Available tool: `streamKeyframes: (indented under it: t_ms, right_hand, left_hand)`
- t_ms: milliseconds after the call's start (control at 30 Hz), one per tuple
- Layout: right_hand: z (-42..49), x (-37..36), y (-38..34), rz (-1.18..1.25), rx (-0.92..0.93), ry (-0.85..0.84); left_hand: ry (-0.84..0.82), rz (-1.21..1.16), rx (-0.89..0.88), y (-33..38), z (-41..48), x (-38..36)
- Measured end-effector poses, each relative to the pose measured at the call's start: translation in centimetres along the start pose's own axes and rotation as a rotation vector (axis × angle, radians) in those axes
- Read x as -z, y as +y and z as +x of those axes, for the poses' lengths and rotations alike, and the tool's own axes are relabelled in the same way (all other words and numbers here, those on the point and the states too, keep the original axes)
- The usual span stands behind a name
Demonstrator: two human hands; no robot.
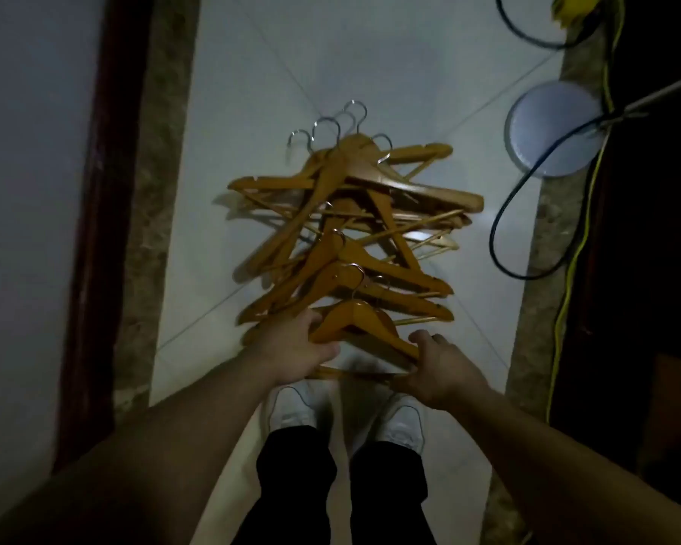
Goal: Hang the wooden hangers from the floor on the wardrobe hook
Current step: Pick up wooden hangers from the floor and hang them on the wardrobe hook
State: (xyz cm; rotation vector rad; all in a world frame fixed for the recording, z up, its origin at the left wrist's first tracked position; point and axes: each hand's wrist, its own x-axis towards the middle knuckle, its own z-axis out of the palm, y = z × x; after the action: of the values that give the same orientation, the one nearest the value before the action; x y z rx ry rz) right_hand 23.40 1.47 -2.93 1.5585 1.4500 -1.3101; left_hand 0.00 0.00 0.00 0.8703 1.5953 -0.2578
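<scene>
One dark wooden frame point(107, 190) is running up the left edge, a marbled strip point(154, 190) lying just beside it; then the pale tiled floor point(252, 92) is opening out. The left hand point(299, 350) is reaching down, fingers and thumb curling round the left arm of the nearest hanger point(354, 318); that hanger is sitting at the near end of the pile of wooden hangers point(354, 198), right above the person's white shoes point(291, 407). The pile is lying on the tiles, criss-crossed, its metal hooks point(331, 127) mostly pointing away. The right hand point(439, 367) is clamping the same hanger's right end, fingers wrapping under it; whether it is clear of the floor is impossible to tell. Further right a round white disc point(547, 131) is resting on the floor; a black cable point(500, 218) is looping across it, a yellow cable point(578, 249) trailing just beside.
</scene>
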Motion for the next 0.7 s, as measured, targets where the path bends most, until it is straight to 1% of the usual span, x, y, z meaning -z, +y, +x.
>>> streamKeyframes:
  t_ms: [133, 200, 300, 367, 467, 533, 700]
  right_hand:
    - [4.7, -1.8, 1.6, 0.041, -0.042, 0.0]
    - [6.7, -2.6, 2.2, 0.109, -0.029, 0.011]
    - [8.8, -3.0, 2.2, 0.291, 0.014, 0.067]
    - [10.1, -3.3, 2.0, 0.405, 0.006, 0.083]
    - [12.3, -3.6, 1.9, 0.437, -0.025, 0.093]
    - [13.7, -3.9, 2.1, 0.465, -0.049, 0.078]
    - [15.4, -4.9, 2.2, 0.595, -0.049, -0.043]
  left_hand:
    - [0.029, 0.14, -0.006, -0.7, 6.0, -3.0]
    - [0.064, 0.179, -0.015, -0.9, 8.1, -4.1]
    - [0.149, 0.204, -0.024, -1.5, 10.6, -4.9]
    - [0.162, 0.201, -0.01, -2.0, 11.7, -5.2]
    - [0.159, 0.221, -0.012, -2.6, 13.0, -5.8]
    - [0.148, 0.217, -0.015, -3.0, 13.8, -6.2]
    - [0.135, 0.172, -0.026, -3.2, 15.1, -6.9]
